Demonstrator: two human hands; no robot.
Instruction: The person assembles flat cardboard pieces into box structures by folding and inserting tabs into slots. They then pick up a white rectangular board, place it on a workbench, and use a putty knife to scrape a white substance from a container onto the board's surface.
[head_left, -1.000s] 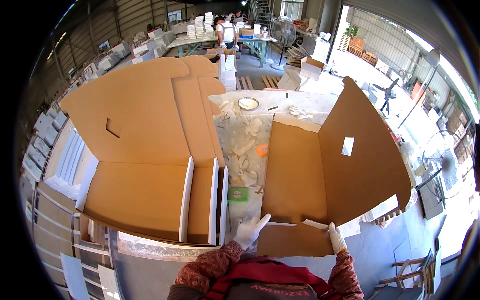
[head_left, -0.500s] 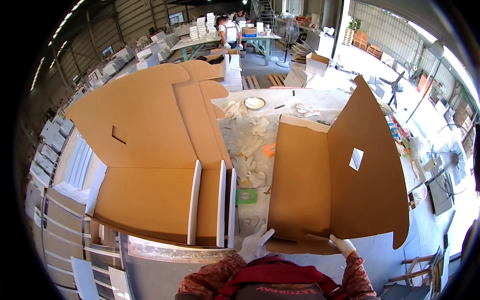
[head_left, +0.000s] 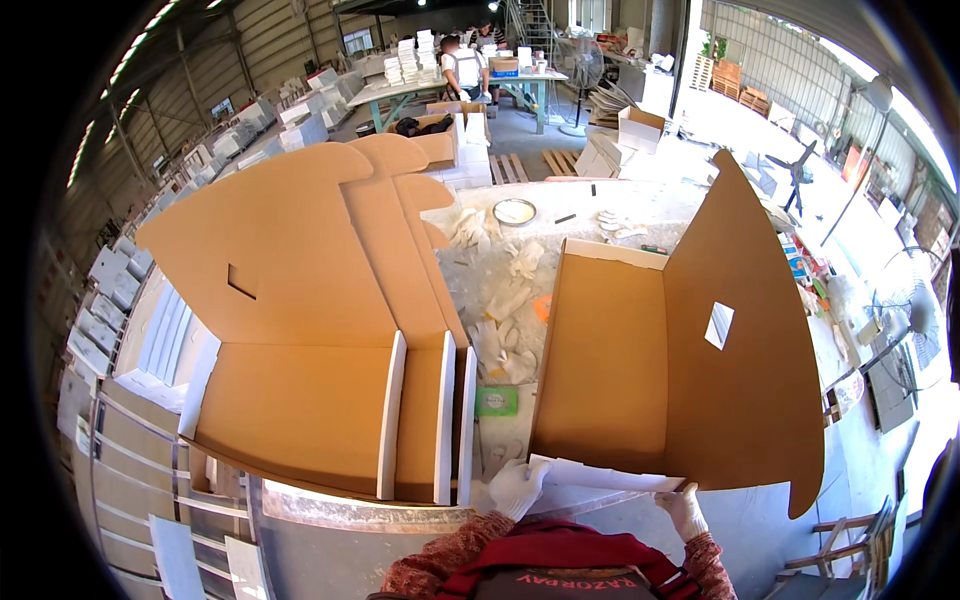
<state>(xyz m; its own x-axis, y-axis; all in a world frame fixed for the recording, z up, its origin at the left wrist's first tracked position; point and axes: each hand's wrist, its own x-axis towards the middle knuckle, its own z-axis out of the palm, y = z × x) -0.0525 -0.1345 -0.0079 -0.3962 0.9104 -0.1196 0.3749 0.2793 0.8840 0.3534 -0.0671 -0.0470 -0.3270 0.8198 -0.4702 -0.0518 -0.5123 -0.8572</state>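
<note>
An open cardboard box (head_left: 600,360), brown inside with white outer faces, lies in front of me at the right of the table. Its tall lid (head_left: 740,410) stands raised on the right side and has a diamond-shaped cutout. Along the near edge, the white front wall (head_left: 600,474) is folded up. My left hand (head_left: 517,487), in a white glove, grips the front left corner of that wall. The gloved right hand (head_left: 684,511) holds the wall's other end, beside the lid, with its fingertips over the edge.
Several nested open boxes (head_left: 290,410) with raised lids stand at the left. Between them and my box lie a green packet (head_left: 496,401), an orange packet (head_left: 542,308) and crumpled gloves (head_left: 508,300). A round bowl (head_left: 514,211) sits farther back. A person (head_left: 464,68) stands by a far table.
The box's front flap has gone from lying low to standing folded up, showing its white face. My left hand has closed at its corner; the right hand stays at the other end.
</note>
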